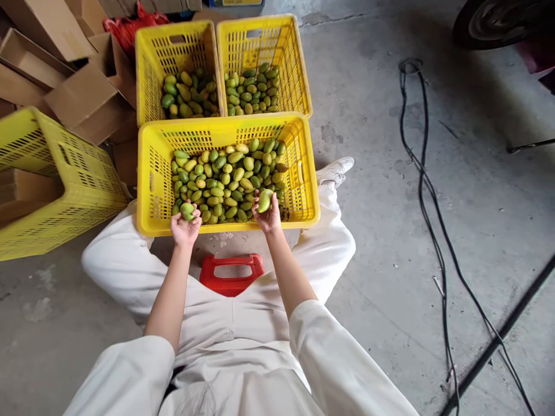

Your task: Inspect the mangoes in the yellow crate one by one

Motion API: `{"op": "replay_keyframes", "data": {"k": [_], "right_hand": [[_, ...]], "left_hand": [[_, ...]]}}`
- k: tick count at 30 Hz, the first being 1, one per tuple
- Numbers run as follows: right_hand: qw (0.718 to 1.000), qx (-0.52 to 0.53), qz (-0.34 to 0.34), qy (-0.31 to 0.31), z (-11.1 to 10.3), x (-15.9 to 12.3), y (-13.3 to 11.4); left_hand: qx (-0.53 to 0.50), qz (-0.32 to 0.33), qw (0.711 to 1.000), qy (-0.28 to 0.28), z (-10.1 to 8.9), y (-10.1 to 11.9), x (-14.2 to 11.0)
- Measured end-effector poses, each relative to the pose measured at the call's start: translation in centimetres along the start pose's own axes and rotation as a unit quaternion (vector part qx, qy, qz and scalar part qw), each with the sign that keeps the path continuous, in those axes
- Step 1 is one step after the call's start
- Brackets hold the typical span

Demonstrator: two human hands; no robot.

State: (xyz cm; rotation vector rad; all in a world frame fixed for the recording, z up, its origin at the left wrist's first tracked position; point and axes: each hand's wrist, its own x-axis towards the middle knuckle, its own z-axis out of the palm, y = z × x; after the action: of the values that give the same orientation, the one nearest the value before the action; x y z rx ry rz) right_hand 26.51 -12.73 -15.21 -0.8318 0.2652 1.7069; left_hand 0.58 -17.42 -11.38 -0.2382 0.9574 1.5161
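Observation:
My left hand is closed around a small green mango, palm up, over the near left rim of the front yellow crate. A larger green mango sits in my right hand, the fingers curled about it above the crate's near right part. Under both hands lie many green and yellowish mangoes, spread over the crate's bottom. The two held mangoes are apart from each other.
Behind stand two yellow crates, the left and right, with more mangoes. Cardboard boxes and a tilted yellow crate are at left. A red stool is beneath me. Black cable and a wheel are at right.

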Motion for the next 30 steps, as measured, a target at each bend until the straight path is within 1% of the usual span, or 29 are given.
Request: {"op": "replay_keyframes", "data": {"k": [2, 6, 12, 18, 24, 27, 30], "right_hand": [[1.0, -0.004, -0.007, -0.011, 0.0, -0.1, 0.0], [1.0, -0.006, -0.005, -0.006, -0.1, -0.2, 0.0], [0.998, -0.066, -0.018, -0.015, -0.6, 0.4, 0.3], [0.997, -0.07, -0.042, -0.002, -0.9, 0.9, 0.7], [0.992, -0.118, -0.049, -0.006, -1.4, 0.9, 0.9], [0.991, -0.121, -0.051, -0.009, -1.3, 0.7, 0.9], [0.993, -0.102, -0.052, -0.008, -1.0, 0.5, 0.8]], "left_hand": [[0.001, -0.003, 1.0, 0.005, 0.1, -0.1, 0.2], [0.022, 0.013, 0.999, 0.021, 0.1, -0.5, 0.7], [0.035, 0.02, 0.999, 0.02, 0.1, -0.9, 0.9], [0.005, 0.004, 1.0, 0.018, 0.5, -0.6, 0.5], [0.023, 0.014, 0.999, 0.016, 0.2, -0.5, 0.7], [0.03, 0.014, 0.999, 0.016, 0.0, -0.5, 0.9], [0.021, 0.011, 1.0, 0.018, 0.0, -0.5, 1.0]]}}
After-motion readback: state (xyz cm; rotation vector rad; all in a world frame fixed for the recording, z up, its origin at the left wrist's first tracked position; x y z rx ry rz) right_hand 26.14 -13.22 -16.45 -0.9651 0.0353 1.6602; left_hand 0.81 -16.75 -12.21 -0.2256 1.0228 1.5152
